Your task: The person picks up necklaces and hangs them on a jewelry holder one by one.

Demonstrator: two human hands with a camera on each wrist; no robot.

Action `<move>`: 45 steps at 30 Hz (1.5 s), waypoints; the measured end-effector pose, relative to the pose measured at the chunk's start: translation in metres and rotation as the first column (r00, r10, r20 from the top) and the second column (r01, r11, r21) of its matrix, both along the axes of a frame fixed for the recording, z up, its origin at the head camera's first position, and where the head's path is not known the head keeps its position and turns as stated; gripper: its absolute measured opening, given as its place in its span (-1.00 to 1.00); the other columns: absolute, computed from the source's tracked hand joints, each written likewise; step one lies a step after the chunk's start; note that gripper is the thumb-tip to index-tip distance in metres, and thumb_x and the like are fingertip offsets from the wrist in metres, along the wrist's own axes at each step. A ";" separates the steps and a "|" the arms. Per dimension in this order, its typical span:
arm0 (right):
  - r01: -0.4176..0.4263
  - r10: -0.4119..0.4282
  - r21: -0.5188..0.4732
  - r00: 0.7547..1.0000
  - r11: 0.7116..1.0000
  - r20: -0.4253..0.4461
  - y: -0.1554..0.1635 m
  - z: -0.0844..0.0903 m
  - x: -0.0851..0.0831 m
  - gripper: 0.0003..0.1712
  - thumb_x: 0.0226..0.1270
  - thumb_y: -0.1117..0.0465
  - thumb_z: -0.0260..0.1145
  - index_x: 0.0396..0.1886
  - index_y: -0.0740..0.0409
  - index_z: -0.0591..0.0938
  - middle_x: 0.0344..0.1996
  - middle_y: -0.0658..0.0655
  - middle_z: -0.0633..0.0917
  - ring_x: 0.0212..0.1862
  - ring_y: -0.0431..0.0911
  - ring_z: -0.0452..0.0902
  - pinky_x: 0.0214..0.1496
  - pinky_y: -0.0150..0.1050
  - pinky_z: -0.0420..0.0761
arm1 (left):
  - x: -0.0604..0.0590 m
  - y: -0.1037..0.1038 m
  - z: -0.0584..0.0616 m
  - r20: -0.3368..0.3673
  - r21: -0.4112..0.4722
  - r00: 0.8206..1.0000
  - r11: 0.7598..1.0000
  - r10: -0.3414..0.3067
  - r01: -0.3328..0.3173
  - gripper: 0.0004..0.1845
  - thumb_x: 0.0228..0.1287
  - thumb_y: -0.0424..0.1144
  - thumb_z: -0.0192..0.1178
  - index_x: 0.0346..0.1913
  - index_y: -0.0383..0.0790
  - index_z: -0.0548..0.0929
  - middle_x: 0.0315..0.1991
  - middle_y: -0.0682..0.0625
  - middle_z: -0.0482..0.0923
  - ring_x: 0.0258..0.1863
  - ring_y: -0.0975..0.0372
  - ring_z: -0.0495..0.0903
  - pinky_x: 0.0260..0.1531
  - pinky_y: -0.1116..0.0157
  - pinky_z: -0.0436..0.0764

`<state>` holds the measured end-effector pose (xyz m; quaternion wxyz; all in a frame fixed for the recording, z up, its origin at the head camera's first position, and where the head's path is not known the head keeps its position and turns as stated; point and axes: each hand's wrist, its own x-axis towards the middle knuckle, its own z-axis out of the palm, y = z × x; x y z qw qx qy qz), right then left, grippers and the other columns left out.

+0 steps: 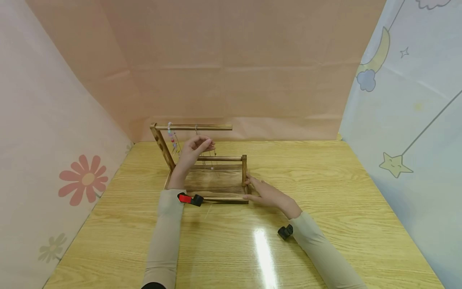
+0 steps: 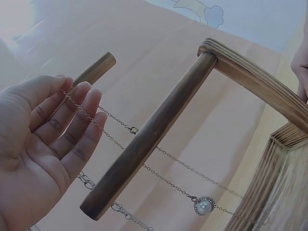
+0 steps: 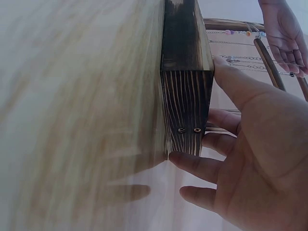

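Note:
A dark wooden jewellery stand (image 1: 216,185) sits on the table with a high rod (image 1: 202,127) and a lower rod (image 2: 149,137). My left hand (image 1: 196,147) is raised between the rods and pinches a thin chain necklace (image 2: 163,179) between thumb and fingertips (image 2: 79,103). The chain's pearl pendant (image 2: 204,205) hangs below the lower rod. My right hand (image 1: 265,193) lies with straight fingers (image 3: 219,168) against the stand's right end post (image 3: 185,96). A beaded strand (image 1: 173,139) hangs at the high rod's left end.
The light wooden table (image 1: 325,180) is walled by pink paper at the back and left. A pale blue printed sheet (image 1: 415,120) stands on the right. Other fine chains (image 2: 120,211) hang from the rods. Small black camera mounts (image 1: 285,232) sit at both wrists.

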<state>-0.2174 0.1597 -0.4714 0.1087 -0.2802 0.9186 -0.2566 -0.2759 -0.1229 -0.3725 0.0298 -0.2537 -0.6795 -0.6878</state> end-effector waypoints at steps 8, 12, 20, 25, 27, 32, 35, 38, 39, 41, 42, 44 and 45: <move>0.000 0.000 -0.001 1.000 1.000 0.007 -0.002 -0.001 -0.001 0.01 0.31 -0.21 0.11 0.47 0.05 -0.25 0.25 -0.02 0.42 0.17 -0.04 0.46 0.46 0.05 -0.07 | 0.009 0.007 0.010 0.005 -0.003 1.000 1.000 0.004 -0.004 -0.72 0.37 -0.36 0.03 -0.08 -0.61 0.46 -0.16 -0.38 0.50 -0.23 0.09 0.63 -0.02 0.13 0.57; 0.004 -0.004 0.008 1.000 1.000 0.010 -0.002 0.000 0.000 0.02 0.31 -0.22 0.10 0.47 0.04 -0.26 0.25 -0.03 0.42 0.15 -0.05 0.48 0.46 0.04 -0.06 | 0.002 0.008 0.001 0.003 0.006 1.000 1.000 0.000 0.000 -0.74 0.36 -0.32 0.05 -0.09 -0.53 0.49 -0.19 -0.26 0.55 -0.23 0.11 0.62 0.00 0.07 0.55; -0.003 0.003 0.011 1.000 1.000 -0.007 -0.002 0.002 0.000 0.00 0.32 -0.21 0.10 0.47 0.09 -0.22 0.28 -0.01 0.38 0.21 -0.01 0.43 0.45 0.05 -0.08 | 0.011 0.015 0.014 -0.002 -0.005 1.000 1.000 -0.005 0.005 -0.73 0.38 -0.34 0.02 -0.09 -0.58 0.46 -0.20 -0.24 0.55 -0.21 0.08 0.62 -0.02 0.17 0.58; -0.002 0.002 0.006 1.000 1.000 0.001 -0.001 0.002 0.000 0.01 0.31 -0.23 0.09 0.48 0.08 -0.23 0.28 -0.01 0.38 0.17 -0.03 0.46 0.45 0.05 -0.08 | 0.009 0.017 0.015 -0.008 -0.006 1.000 1.000 -0.008 0.008 -0.76 0.38 -0.36 0.02 -0.09 -0.55 0.48 -0.21 -0.18 0.56 -0.22 0.09 0.62 -0.04 0.21 0.59; 0.000 0.000 0.011 1.000 1.000 0.003 -0.001 0.002 -0.001 0.01 0.31 -0.24 0.08 0.48 0.07 -0.24 0.29 -0.01 0.38 0.16 -0.04 0.48 0.46 0.04 -0.08 | 0.009 0.017 0.015 -0.012 -0.005 1.000 1.000 -0.008 0.008 -0.75 0.38 -0.36 0.01 -0.09 -0.57 0.47 -0.21 -0.21 0.55 -0.23 0.09 0.62 -0.05 0.22 0.60; 0.005 -0.005 0.021 1.000 1.000 0.002 -0.001 0.001 -0.001 0.02 0.31 -0.26 0.07 0.47 0.06 -0.26 0.28 -0.02 0.38 0.17 -0.04 0.47 0.46 0.03 -0.08 | 0.007 0.020 0.014 -0.014 -0.002 1.000 1.000 -0.019 0.019 -0.72 0.38 -0.36 0.01 -0.07 -0.61 0.45 -0.18 -0.27 0.54 -0.23 0.12 0.63 -0.05 0.20 0.60; 0.004 -0.004 0.022 1.000 1.000 0.000 0.000 0.001 -0.001 0.01 0.32 -0.25 0.07 0.47 0.06 -0.26 0.28 -0.02 0.38 0.17 -0.03 0.46 0.46 0.03 -0.08 | 0.007 0.021 0.014 -0.017 -0.002 1.000 1.000 -0.027 0.026 -0.71 0.38 -0.36 0.02 -0.07 -0.61 0.45 -0.17 -0.27 0.54 -0.22 0.10 0.62 -0.05 0.22 0.60; 0.003 -0.002 0.019 1.000 1.000 -0.002 0.000 0.000 -0.001 0.01 0.32 -0.23 0.08 0.47 0.06 -0.26 0.28 -0.01 0.38 0.18 -0.03 0.46 0.46 0.03 -0.08 | 0.007 0.023 0.015 -0.027 -0.001 0.999 1.000 -0.026 0.026 -0.75 0.37 -0.36 0.02 -0.09 -0.57 0.49 -0.19 -0.18 0.57 -0.23 0.08 0.62 -0.07 0.24 0.61; 0.002 -0.002 0.018 1.000 1.000 -0.002 0.000 0.000 -0.001 0.01 0.32 -0.23 0.08 0.47 0.06 -0.26 0.28 -0.01 0.38 0.18 -0.03 0.46 0.46 0.03 -0.08 | 0.007 0.023 0.016 -0.030 -0.002 0.999 1.000 -0.024 0.024 -0.77 0.37 -0.37 0.02 -0.11 -0.55 0.50 -0.21 -0.13 0.58 -0.23 0.07 0.62 -0.07 0.23 0.61; 0.001 -0.001 0.017 1.000 1.000 0.000 0.000 0.000 -0.001 0.01 0.32 -0.22 0.09 0.47 0.07 -0.25 0.29 -0.02 0.38 0.19 -0.02 0.44 0.46 0.03 -0.08 | 0.008 0.025 0.016 -0.033 0.000 0.999 1.000 -0.024 0.024 -0.80 0.37 -0.39 0.02 -0.12 -0.51 0.52 -0.23 -0.04 0.59 -0.24 0.08 0.63 -0.07 0.19 0.61; 0.001 -0.001 0.018 1.000 1.000 0.001 0.000 0.000 -0.001 0.01 0.32 -0.22 0.09 0.48 0.07 -0.24 0.29 -0.02 0.37 0.20 -0.03 0.44 0.46 0.03 -0.08 | 0.008 0.025 0.017 -0.035 0.000 0.999 1.000 -0.022 0.022 -0.81 0.36 -0.39 0.02 -0.13 -0.50 0.53 -0.23 -0.05 0.59 -0.25 0.09 0.63 -0.06 0.15 0.60; 0.000 0.000 0.017 1.000 1.000 0.002 0.000 0.000 -0.001 0.00 0.32 -0.22 0.09 0.48 0.07 -0.22 0.30 -0.03 0.36 0.20 -0.03 0.43 0.46 0.03 -0.09 | 0.008 0.026 0.018 -0.034 -0.004 0.999 1.000 -0.020 0.020 -0.80 0.36 -0.39 0.02 -0.12 -0.51 0.52 -0.23 -0.08 0.59 -0.25 0.10 0.64 -0.04 0.12 0.59; 0.000 0.000 0.014 1.000 1.000 0.002 -0.001 0.000 -0.001 -0.01 0.32 -0.22 0.09 0.48 0.08 -0.21 0.31 -0.03 0.35 0.20 -0.03 0.43 0.46 0.03 -0.09 | 0.009 0.027 0.018 -0.034 -0.002 0.999 1.000 -0.021 0.021 -0.79 0.36 -0.40 0.02 -0.11 -0.53 0.51 -0.21 -0.15 0.59 -0.24 0.09 0.64 -0.03 0.08 0.58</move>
